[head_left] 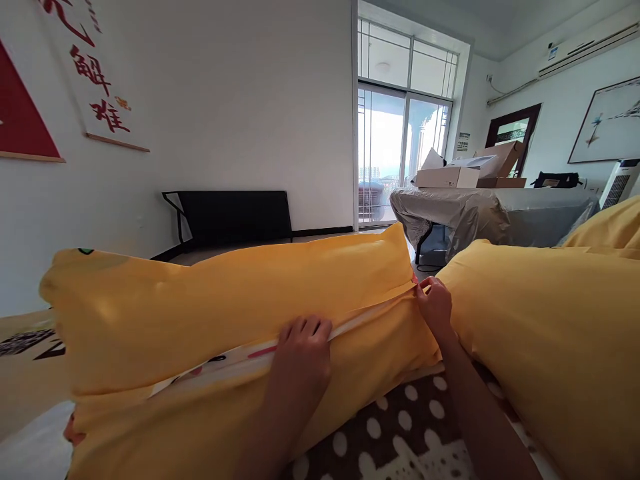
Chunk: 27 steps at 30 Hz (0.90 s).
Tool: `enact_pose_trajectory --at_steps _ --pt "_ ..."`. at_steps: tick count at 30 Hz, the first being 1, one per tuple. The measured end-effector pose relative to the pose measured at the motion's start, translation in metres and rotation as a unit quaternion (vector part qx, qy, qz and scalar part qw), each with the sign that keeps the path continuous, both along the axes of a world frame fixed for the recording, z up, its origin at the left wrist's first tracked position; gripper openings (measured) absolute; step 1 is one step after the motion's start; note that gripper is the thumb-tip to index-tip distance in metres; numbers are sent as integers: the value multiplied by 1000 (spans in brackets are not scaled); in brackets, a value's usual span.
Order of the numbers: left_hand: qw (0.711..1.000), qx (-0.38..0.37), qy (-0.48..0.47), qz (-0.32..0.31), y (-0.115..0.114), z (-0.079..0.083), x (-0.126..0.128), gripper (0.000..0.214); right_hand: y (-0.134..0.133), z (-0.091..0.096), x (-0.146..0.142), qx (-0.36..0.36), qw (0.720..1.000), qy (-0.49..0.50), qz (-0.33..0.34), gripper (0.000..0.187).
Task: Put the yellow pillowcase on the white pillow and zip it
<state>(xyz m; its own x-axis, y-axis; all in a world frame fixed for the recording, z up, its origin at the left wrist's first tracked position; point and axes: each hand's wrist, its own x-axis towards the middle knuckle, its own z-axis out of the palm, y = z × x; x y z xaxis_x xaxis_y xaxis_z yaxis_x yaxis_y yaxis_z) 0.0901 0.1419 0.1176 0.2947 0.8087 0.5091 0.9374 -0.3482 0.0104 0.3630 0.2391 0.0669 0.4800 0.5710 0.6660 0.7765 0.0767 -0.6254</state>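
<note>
A long pillow in a yellow pillowcase (225, 300) lies across the frame in front of me. Its open seam shows a white inner pillow (240, 357) with pink and black marks. My left hand (300, 357) rests on the seam near the middle, fingers curled over the edge of the cloth. My right hand (434, 303) is at the pillowcase's right end, fingers pinched on the seam's corner. A second yellow pillow (545, 333) lies just right of that hand.
Under the pillows is a brown sheet with white dots (400, 427). Beyond stand a black folded frame (235, 217) against the white wall, a covered table (480, 213) with cardboard boxes (450, 177), and glass balcony doors (400, 153).
</note>
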Motion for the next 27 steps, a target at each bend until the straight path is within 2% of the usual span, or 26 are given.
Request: enact_pose_trajectory --at_steps 6,11,17,22,27 --pt "1000 16 1 -13 3 -6 -3 24 8 -10 -1 40 999 -5 -22 17" --pt "1000 -14 1 -6 0 -3 -1 26 10 -13 -5 43 997 -40 -54 12" --pt "999 -39 14 4 -2 -3 2 27 8 -9 -5 -68 997 -25 -39 12" --pt "999 -30 11 7 0 -3 -1 26 0 0 -4 -203 979 -27 -10 27" --pt "999 -38 12 10 -1 0 -2 26 -3 5 -6 -244 969 -43 2 35"
